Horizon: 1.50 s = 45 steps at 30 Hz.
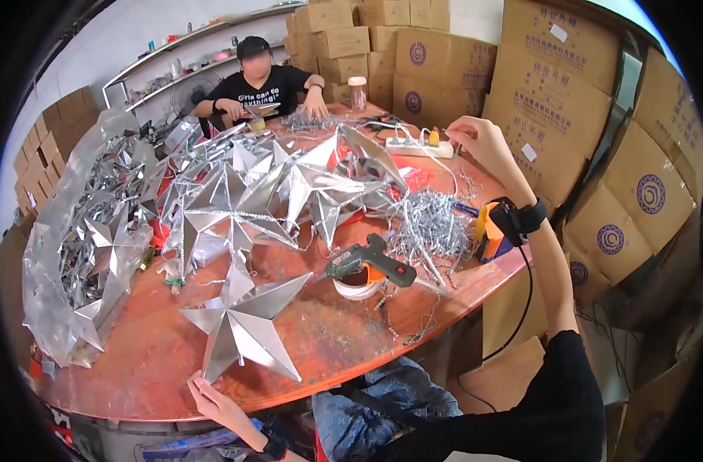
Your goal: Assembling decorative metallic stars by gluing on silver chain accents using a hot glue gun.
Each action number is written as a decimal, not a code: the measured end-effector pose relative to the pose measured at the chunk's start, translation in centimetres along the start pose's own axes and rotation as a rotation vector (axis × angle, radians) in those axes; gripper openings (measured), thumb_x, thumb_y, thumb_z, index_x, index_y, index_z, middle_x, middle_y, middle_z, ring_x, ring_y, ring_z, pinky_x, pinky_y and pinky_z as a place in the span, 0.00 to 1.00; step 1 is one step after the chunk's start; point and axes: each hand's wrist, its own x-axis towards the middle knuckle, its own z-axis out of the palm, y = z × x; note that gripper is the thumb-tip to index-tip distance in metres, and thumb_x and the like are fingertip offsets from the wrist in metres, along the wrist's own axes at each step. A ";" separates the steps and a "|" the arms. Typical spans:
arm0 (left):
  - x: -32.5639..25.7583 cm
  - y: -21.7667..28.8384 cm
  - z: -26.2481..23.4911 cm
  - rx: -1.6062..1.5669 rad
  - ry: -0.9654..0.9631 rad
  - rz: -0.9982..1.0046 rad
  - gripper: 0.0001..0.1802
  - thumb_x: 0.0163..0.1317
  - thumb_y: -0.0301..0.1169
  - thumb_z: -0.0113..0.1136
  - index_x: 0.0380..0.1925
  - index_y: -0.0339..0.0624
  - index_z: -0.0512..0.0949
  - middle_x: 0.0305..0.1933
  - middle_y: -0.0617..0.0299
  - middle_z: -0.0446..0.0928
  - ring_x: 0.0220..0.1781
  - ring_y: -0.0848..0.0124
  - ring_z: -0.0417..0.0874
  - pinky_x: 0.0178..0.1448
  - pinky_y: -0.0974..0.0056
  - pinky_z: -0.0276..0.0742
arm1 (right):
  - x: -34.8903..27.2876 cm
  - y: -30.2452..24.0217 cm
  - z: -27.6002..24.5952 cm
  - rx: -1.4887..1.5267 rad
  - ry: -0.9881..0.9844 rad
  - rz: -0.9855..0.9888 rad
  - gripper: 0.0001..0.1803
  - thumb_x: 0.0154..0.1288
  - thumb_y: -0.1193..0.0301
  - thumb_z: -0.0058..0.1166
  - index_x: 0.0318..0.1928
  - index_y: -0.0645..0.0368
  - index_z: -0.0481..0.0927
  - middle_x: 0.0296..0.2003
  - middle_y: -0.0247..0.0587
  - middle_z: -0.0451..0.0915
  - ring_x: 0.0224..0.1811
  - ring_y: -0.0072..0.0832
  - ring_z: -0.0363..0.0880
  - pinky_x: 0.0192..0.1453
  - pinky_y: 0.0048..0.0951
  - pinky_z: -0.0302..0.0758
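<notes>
One silver foil star [243,319] lies flat at the table's [151,354] near edge; left hand [213,400] pinches its lowest point, right hand [478,138] raised, fingers pinched together, grasp unclear

Glue gun [365,262] on table [159,346]; cardboard boxes [551,92] behind.

A round reddish wooden table [159,346] filled the middle of the room. Stacked cardboard boxes [444,61] rose behind it and along the right side, with more boxes [51,138] at the left. A pale wall [112,38] carried two long shelves [205,46] crowded with small items, and a fan [188,91] stood below them. A person in a black shirt [260,81] sat at the far edge of the table. The light was even and bright.
</notes>
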 end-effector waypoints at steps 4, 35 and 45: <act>-0.2 0.2 0.2 -0.035 0.008 0.016 0.16 0.72 0.35 0.40 0.36 0.34 0.72 0.30 0.57 0.72 0.28 0.71 0.72 0.31 0.69 0.69 | 0.6 -2.2 -1.4 0.147 -0.043 0.070 0.08 0.62 0.76 0.53 0.41 0.63 0.80 0.30 0.39 0.83 0.27 0.17 0.76 0.32 0.20 0.74; -0.5 3.2 -0.2 0.054 0.009 -0.008 0.14 0.70 0.33 0.42 0.38 0.33 0.74 0.30 0.53 0.74 0.29 0.63 0.74 0.34 0.63 0.69 | 2.2 -15.9 -0.3 0.060 0.049 -0.040 0.06 0.64 0.74 0.52 0.41 0.59 0.78 0.31 0.32 0.80 0.25 0.15 0.74 0.30 0.17 0.70; -0.9 3.7 -0.2 0.154 0.006 -0.029 0.19 0.71 0.38 0.40 0.38 0.32 0.74 0.29 0.47 0.76 0.30 0.57 0.75 0.38 0.58 0.71 | 3.8 -14.2 -1.2 -0.103 0.079 -0.195 0.07 0.64 0.72 0.53 0.42 0.58 0.78 0.30 0.29 0.80 0.22 0.14 0.71 0.24 0.18 0.67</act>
